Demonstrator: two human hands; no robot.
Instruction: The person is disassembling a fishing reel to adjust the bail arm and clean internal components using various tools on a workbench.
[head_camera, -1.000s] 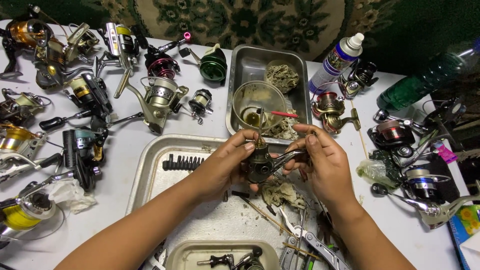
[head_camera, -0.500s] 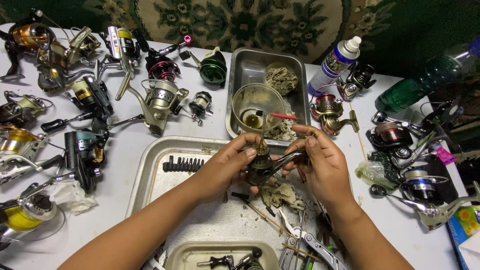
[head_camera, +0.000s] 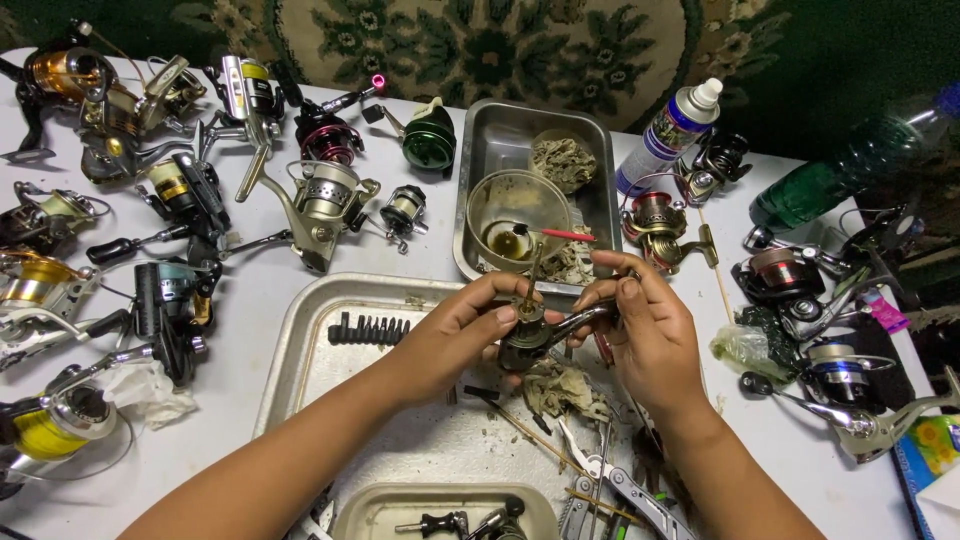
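Both hands grip 1 stripped fishing reel body (head_camera: 528, 338) over the large metal tray (head_camera: 300, 360). Left hand (head_camera: 460, 335) pinches the body from its side, thumb and fingers pressed against the housing. Right hand (head_camera: 645, 325) closes its fingers on the metal stem projecting toward it. The spool appears to be off, with a bare shaft standing upright, so disassembly looks well advanced. Judged from the layout, cleaning and reassembly remain: a soiled rag (head_camera: 560, 385) lies directly beneath, a bit set (head_camera: 368, 328) sits on the tray, and multi-tool pliers (head_camera: 615, 485) lie near the right wrist.
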